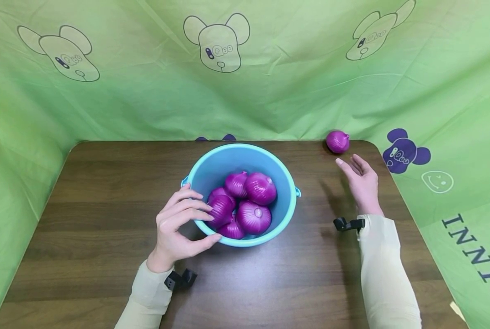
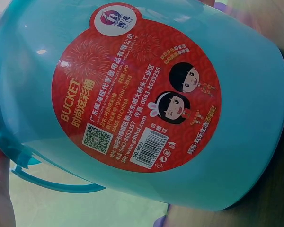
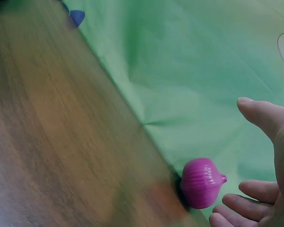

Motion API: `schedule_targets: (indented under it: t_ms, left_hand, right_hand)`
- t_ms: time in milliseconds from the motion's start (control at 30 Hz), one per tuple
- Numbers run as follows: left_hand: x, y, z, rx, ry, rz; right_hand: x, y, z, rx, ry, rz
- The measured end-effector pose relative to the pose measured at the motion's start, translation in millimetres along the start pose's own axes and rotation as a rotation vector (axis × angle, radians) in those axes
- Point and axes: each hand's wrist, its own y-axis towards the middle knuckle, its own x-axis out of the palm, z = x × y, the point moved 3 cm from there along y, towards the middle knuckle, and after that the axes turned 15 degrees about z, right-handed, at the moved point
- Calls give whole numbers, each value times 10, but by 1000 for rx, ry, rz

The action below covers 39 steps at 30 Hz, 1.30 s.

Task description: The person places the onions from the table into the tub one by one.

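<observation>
A light-blue bucket (image 1: pixel 286 219) stands on the table with several purple onions (image 1: pixel 254 217) inside. At its near-left rim, my left hand (image 1: pixel 179 224) holds the edge, fingers reaching over the rim and thumb along the near side. In the left wrist view the bucket's wall (image 2: pixel 246 142) fills most of the picture. A single purple onion (image 1: pixel 337 141) lies at the far right of the table. My right hand (image 1: pixel 363 183) is just short of that onion (image 3: pixel 202 183), thumb and fingers spread, with a gap between them and the onion.
The brown wooden table (image 1: pixel 97 237) ends at a green printed cloth (image 1: pixel 146 100) behind and at both sides. A red label (image 2: pixel 109 61) is on the bucket's wall, and its blue handle (image 2: pixel 61 187) hangs at the side.
</observation>
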Motion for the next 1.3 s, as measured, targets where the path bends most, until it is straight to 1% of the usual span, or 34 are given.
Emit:
schedule_targets:
  t_ms: [400, 533, 600, 933, 1300]
  left_hand:
    - [4, -2, 5, 6, -2, -1]
    - [3, -4, 3, 3, -2, -6]
    - [1, -7, 1, 3, -2, -7]
    - [-4, -15, -5, -3, 0, -8]
    - [2, -4, -8, 8, -1, 0]
  right_hand:
    - [82, 269, -44, 35, -7, -4]
    - [110, 372, -80, 40, -59, -15]
    - [120, 424, -99, 30, -102, -24]
    - [127, 645, -149, 14, -218, -76]
    - [171, 814, -173, -13, -302, -127]
